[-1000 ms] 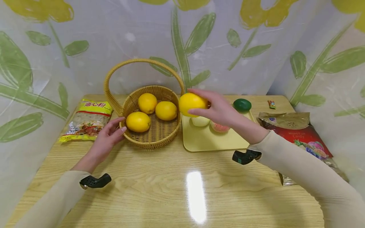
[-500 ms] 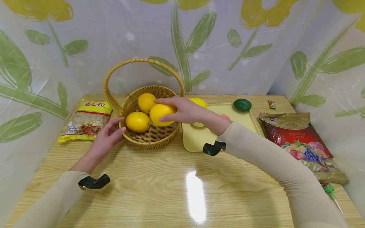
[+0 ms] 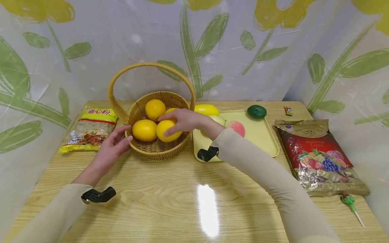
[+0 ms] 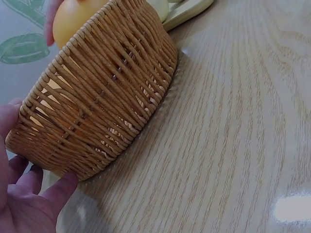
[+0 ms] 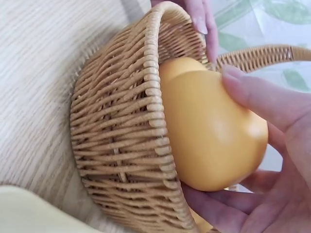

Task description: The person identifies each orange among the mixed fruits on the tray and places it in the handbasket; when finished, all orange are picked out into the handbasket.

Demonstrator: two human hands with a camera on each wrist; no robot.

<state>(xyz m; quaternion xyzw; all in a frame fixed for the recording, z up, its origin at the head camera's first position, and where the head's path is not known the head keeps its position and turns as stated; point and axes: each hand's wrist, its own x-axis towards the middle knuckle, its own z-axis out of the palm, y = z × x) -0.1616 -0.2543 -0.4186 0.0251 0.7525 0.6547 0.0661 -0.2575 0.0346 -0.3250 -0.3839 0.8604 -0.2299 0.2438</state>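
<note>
My right hand [image 3: 189,120] grips a smooth yellow-orange fruit [image 3: 167,131] low inside the wicker basket [image 3: 158,154]. In the right wrist view, thumb and fingers curl round that fruit [image 5: 218,131] beside the rim. Two more such fruits, one at the left [image 3: 144,130] and one at the back [image 3: 155,109], lie in the basket. Another, mostly covered by the right hand, shows a sliver behind it. My left hand [image 3: 113,145] holds the basket's left side, near the foot of the tall handle. In the left wrist view, its fingertips [image 4: 63,187] touch the lower wall.
Right of the basket, a yellow tray [image 3: 255,148] bears a pink fruit [image 3: 237,128], a pale green fruit [image 3: 217,119], a dark green fruit [image 3: 256,111] and a long yellow one [image 3: 206,109]. A pasta bag [image 3: 91,130], candy bag [image 3: 322,162] and lollipop [image 3: 349,201] lie around.
My right hand has carried the fruit leftward from above the tray and down into the basket, beside the other fruits. The left hand has stayed at the basket's left side.
</note>
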